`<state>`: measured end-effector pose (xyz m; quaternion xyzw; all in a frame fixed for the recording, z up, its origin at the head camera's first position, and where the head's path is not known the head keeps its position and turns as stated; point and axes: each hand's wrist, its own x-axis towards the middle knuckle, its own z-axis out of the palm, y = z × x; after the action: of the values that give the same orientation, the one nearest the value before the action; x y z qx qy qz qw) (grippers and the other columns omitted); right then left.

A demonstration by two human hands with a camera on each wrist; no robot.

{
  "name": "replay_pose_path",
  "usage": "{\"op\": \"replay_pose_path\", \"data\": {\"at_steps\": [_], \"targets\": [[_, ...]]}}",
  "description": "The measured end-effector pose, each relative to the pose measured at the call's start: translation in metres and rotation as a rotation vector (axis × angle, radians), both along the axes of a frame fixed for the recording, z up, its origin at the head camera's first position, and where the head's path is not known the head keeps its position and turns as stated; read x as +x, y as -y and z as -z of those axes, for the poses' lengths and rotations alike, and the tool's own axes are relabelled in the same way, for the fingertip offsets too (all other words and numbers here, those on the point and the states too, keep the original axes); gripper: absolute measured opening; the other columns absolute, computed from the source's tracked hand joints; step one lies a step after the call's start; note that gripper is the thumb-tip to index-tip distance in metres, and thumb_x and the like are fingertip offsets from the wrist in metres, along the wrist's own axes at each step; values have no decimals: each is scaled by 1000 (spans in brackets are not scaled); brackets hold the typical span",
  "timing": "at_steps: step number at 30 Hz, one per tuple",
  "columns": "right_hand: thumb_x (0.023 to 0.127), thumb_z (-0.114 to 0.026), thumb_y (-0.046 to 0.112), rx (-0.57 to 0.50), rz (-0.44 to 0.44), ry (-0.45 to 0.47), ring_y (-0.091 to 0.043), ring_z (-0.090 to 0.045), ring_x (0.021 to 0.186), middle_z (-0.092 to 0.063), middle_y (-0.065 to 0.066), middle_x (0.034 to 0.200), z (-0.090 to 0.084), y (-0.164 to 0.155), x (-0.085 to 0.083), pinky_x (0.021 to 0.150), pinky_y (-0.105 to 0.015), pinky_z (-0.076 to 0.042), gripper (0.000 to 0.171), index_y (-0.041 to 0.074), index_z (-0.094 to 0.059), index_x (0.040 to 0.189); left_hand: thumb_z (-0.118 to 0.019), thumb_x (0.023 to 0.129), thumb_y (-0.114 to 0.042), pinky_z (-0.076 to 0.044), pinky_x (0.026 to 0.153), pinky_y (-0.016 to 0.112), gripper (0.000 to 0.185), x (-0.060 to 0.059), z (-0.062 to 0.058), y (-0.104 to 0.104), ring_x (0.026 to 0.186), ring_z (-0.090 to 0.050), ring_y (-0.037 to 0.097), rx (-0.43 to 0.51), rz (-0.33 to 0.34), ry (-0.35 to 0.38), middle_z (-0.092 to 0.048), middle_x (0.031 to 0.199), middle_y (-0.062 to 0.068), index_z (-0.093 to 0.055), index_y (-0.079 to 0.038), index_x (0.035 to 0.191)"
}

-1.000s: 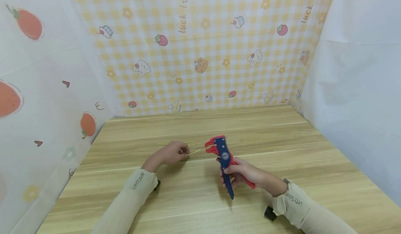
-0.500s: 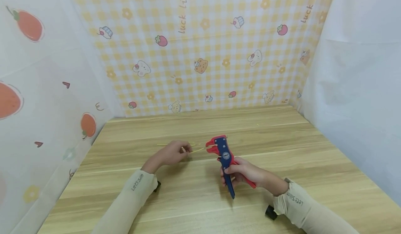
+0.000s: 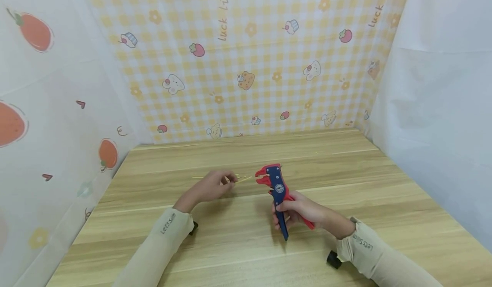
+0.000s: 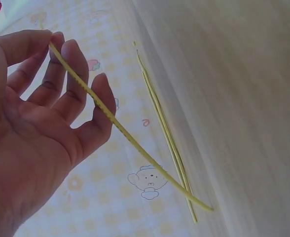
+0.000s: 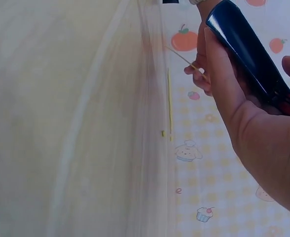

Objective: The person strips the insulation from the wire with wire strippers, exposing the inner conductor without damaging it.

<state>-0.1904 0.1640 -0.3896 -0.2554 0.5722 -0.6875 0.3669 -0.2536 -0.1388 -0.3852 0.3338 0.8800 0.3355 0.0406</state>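
Between thumb and fingertips my left hand (image 3: 213, 186) pinches a thin yellow wire (image 4: 130, 140). In the left wrist view its long tail runs down across the fingers, while a short end sticks out past the thumb. My right hand (image 3: 305, 210) grips a wire stripper (image 3: 278, 184) with a blue body and red handle and jaws. Its notched red mouth points left, a small gap from the wire's short end. In the right wrist view the blue handle (image 5: 243, 49) lies across the palm, and the tool's head is out of frame.
A few more yellow wires (image 4: 164, 123) lie on the wooden table (image 3: 230, 248) behind the left hand. Tiny yellow scraps (image 5: 163, 133) lie near their ends, and another scrap (image 3: 317, 152) is at the back right. Printed cloth (image 3: 246, 56) walls the back and left side.
The wire's free end has risen and moved right, closer to the stripper's mouth. The stripper has shifted slightly right and up. Both hands keep their holds.
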Motion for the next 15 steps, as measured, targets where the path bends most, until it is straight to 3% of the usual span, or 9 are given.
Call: {"op": "replay_pose_path", "data": {"at_steps": [9, 15], "targets": [[91, -46, 8, 2, 6, 1, -26, -66, 78, -65, -12, 84, 1, 1, 1, 70, -45, -53, 13, -2, -50, 98, -55, 93, -15, -50, 68, 27, 10, -1, 1, -2, 84, -59, 13, 80, 15, -67, -62, 97, -6, -63, -13, 99], [91, -46, 8, -5, -4, -5, -26, -66, 78, -65, -12, 84, 0, 0, 1, 70, -46, -53, 14, -2, -50, 98, -55, 93, -15, -51, 63, 27, 13, -1, 0, -6, 85, -58, 13, 98, 55, -47, -62, 97, -4, -63, -8, 101]]}}
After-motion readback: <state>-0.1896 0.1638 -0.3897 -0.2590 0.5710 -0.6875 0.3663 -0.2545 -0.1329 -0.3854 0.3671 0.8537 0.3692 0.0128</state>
